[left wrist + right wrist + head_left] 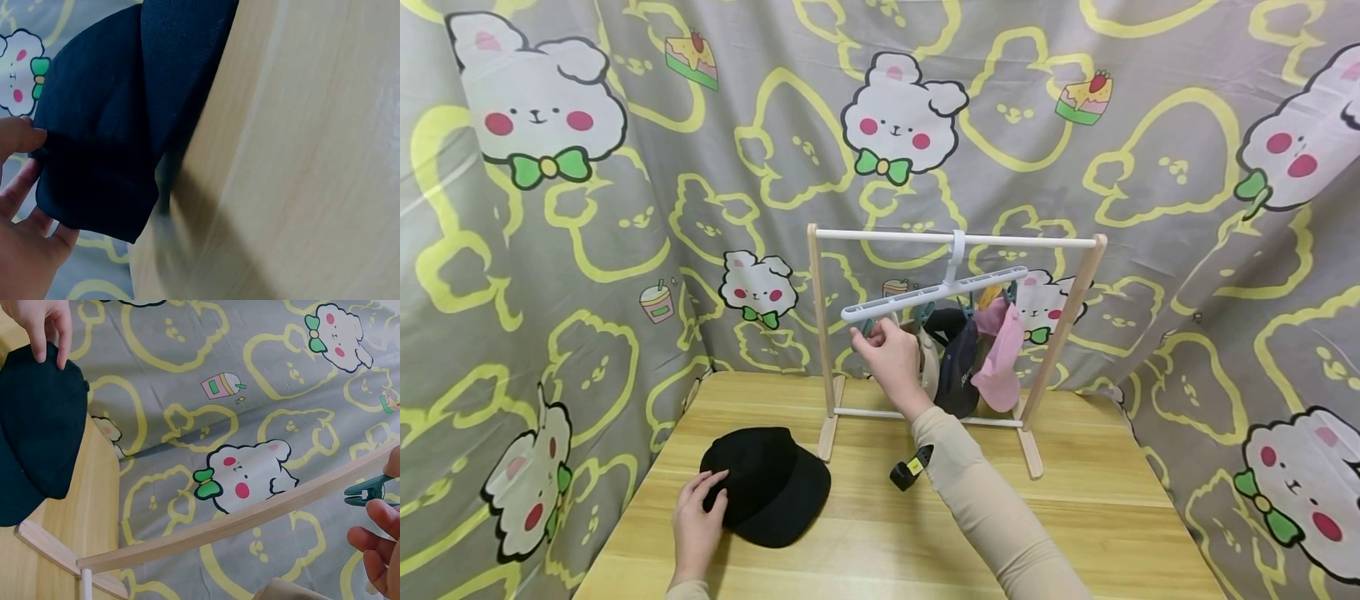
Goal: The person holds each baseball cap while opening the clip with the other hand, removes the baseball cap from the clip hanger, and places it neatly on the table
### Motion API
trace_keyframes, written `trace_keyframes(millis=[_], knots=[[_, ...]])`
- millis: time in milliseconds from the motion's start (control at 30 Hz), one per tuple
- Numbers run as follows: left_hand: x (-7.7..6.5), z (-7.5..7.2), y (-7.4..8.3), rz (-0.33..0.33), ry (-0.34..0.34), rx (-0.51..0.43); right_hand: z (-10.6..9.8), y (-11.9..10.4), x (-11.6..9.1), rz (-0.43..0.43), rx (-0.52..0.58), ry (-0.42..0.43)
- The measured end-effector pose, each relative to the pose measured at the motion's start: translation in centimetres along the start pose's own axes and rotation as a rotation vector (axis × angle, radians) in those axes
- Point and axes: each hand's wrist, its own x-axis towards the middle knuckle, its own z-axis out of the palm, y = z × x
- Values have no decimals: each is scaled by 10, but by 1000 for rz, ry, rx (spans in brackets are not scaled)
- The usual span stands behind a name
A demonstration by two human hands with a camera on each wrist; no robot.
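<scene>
Your right hand [891, 360] pinches a clip [374, 485], your left hand [698, 523] grips the black cap [756, 479]: hanging it, seemingly; next, cap up to clip!

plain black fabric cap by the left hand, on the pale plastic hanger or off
Off: the left hand grips the cap beside the wooden rack, apart from the hanger.

"How is the black cap [748, 479] seen?"
"Its plain crown is turned upward, its curved brim pointed rightward; it is held by its back edge at the left side of the table [880, 542]."
"And the dark green clip [364, 496]?"
"It is hung beneath the left end of the pale hanger [917, 297], its jaws slightly parted."
</scene>
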Motion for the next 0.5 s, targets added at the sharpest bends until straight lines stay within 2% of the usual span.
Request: trace_keyframes(millis=[300,500], knots=[[-1,-1,-3,-64,-51,6,-1,1,-1,-1,2,-5],[-2,1,-8,-75,-62,25,0,2,-1,0,-2,-2]])
